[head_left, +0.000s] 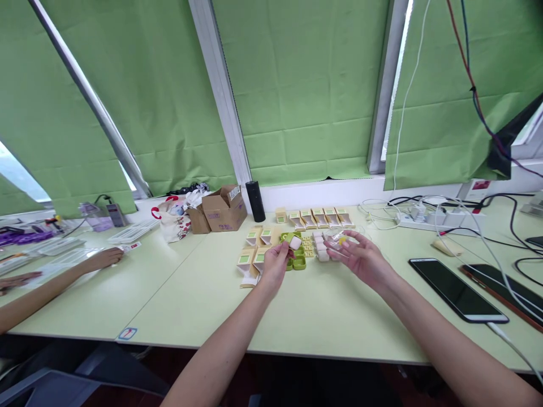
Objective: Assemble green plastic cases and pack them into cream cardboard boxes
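My left hand [276,263] is closed, pinching a small pale cube-shaped piece [295,243] above green trays [298,261] on the table. My right hand [361,257] is spread palm up just to the right, with a crinkled clear wrapper [339,237] lying at its fingertips. Between the hands lie a few more pale cubes [320,247]. Small beige boxes with green labels [254,254] stand left of and behind the trays, and a row of them [314,217] runs along the back.
Two phones [456,289] lie at the right, near a power strip [441,217] and tangled cables. A black cylinder [255,201] and open cardboard box [224,209] stand behind. Another person's hand [104,259] rests at the left beside clear trays [131,232].
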The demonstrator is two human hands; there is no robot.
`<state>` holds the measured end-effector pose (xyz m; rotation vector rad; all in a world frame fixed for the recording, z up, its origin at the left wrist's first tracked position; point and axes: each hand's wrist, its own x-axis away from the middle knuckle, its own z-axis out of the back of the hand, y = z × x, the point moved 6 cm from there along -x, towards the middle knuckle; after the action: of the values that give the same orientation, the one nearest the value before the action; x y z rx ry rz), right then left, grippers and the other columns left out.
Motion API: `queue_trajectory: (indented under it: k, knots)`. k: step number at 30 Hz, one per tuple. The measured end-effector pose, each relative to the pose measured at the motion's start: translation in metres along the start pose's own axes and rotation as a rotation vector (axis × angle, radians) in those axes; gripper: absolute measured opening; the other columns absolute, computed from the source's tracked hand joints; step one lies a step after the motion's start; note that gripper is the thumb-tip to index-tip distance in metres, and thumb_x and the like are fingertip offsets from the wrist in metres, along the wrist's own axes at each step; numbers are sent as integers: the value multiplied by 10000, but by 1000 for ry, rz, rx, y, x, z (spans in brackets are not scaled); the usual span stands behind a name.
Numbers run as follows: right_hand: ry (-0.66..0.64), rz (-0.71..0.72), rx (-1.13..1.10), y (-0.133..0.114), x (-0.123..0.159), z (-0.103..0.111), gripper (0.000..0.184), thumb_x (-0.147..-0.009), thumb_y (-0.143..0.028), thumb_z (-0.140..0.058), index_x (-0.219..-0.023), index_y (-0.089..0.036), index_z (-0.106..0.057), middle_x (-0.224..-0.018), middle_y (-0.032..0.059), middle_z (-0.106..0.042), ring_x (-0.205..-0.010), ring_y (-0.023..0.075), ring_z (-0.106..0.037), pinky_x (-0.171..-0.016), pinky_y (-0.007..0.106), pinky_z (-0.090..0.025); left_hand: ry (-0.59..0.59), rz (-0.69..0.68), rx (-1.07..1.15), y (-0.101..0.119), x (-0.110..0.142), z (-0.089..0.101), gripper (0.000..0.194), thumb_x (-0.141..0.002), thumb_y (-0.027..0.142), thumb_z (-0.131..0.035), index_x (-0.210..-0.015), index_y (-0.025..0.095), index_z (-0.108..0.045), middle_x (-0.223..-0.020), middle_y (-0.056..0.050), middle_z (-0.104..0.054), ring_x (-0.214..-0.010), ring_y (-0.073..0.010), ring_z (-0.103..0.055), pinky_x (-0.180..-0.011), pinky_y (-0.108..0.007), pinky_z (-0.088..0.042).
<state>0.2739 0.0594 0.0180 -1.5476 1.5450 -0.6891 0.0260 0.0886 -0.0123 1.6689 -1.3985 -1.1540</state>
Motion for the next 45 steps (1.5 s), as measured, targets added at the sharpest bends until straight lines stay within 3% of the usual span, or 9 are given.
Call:
queue_trajectory:
  k: [4, 8, 15, 19, 26, 29, 33, 37, 45]
  knots:
    - [38, -82, -67, 38, -27, -7, 462, -690, -273, -939, -1030, -290, -627, -988, 46, -809, -930, 301, -809, -880, 554, -667, 5, -20, -15, 0, -2, 2, 558, -712, 662, -893, -764, 125, -749, -714, -25, -680, -706, -129, -614, -727, -265, -489]
    - [97, -109, -122, 60, -33, -14, 434, -690, -306, -956, -992, -265, -646, -924, 37, -791, -839, 231, -788, -792, 413, -676, 27, -37, -20, -2, -5, 5, 570, -692, 677, -896, -762, 132, -749, -714, -22, -686, -705, -124, -609, -718, -252, -482]
    - [20, 25, -33, 44, -13, -32, 560, -706, -517, -959, -1108, -282, -648, -1000, 14, -751, -911, 246, -774, -638, 344, -660, 46, -60, -54, -1, -5, 7, 553, -725, 671, -878, -813, 139, -758, -752, -22, -700, -724, -124, -617, -734, -254, -491]
    - [-5, 61, 44, 41, -8, -38, 558, -725, -561, -930, -1115, -281, -645, -1138, 44, -744, -999, 252, -738, -680, 369, -684, 53, -77, -76, 1, -5, 7, 552, -724, 677, -877, -819, 147, -759, -751, -17, -700, -726, -127, -614, -730, -254, -488]
    - [-115, 175, 292, 49, -2, -50, 512, -729, -374, -901, -1166, -290, -647, -1272, 81, -669, -1170, 283, -633, -682, 335, -648, 101, -144, -79, 11, -10, 10, 545, -728, 673, -875, -865, 156, -770, -789, -15, -705, -731, -127, -590, -723, -236, -474]
    - [-126, 226, 403, 50, 1, -54, 555, -729, -265, -849, -1234, -297, -622, -1264, 84, -690, -1260, 293, -602, -736, 331, -617, 102, -179, -81, 20, -12, 6, 522, -753, 643, -875, -935, 163, -777, -871, -26, -724, -772, -135, -605, -759, -242, -486]
    - [-156, 240, 439, 52, 2, -56, 560, -751, -247, -815, -1261, -301, -590, -1298, 89, -700, -1305, 288, -594, -780, 349, -614, 93, -219, -107, 33, -15, -5, 503, -790, 617, -858, -999, 167, -777, -948, -39, -738, -817, -141, -612, -793, -242, -490]
    - [-125, 195, 355, 55, -2, -53, 569, -737, -351, -883, -1218, -294, -585, -1260, 83, -718, -1195, 270, -652, -789, 364, -644, 90, -239, -104, 40, -19, -17, 528, -781, 624, -860, -1006, 155, -767, -962, -47, -736, -831, -149, -615, -782, -248, -492]
    - [24, 33, 174, 50, -6, -41, 661, -717, -698, -878, -1109, -275, -556, -1009, 32, -774, -796, 232, -771, -581, 338, -664, 90, -260, -221, 28, -11, -22, 574, -770, 650, -856, -1017, 142, -749, -981, -68, -764, -900, -192, -678, -823, -283, -522]
